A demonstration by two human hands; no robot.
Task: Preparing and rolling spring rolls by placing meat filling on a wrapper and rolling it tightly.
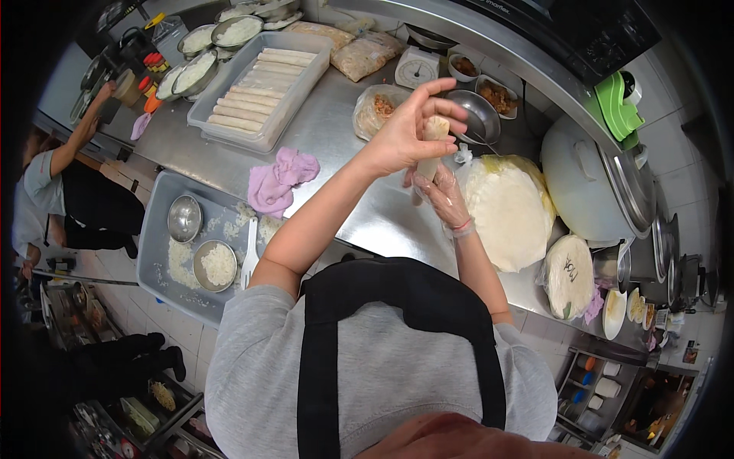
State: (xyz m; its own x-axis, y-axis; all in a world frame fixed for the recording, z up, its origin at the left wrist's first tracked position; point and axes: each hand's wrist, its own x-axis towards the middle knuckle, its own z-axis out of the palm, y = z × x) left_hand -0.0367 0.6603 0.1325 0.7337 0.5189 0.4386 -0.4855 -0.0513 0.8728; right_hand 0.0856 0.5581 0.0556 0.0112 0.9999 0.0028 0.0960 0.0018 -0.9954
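Note:
An unfried spring roll [429, 167], pale and slender, stands nearly upright between my hands over the steel worktop. My left hand [405, 126] is bare and round the roll's upper part, its thumb across the front and the fingers spread behind. Lower down, my right hand [442, 193], in a clear plastic glove, grips the roll. Beside the right hand lies a stack of round white wrappers [505, 214] on plastic. Beyond the hands are a metal bowl [480, 126] and an open bag of orange-brown filling [376, 109]. Finished rolls [256, 96] lie in rows in a clear plastic tub [264, 144].
Left of me, a grey tub [157, 252] holds rice bowls and a white spatula [250, 252]. A pink cloth [281, 181] lies on the worktop [382, 218]. A large pot [585, 183] and wrapped round bundle [567, 277] stand right. Another person [69, 172] works at far left.

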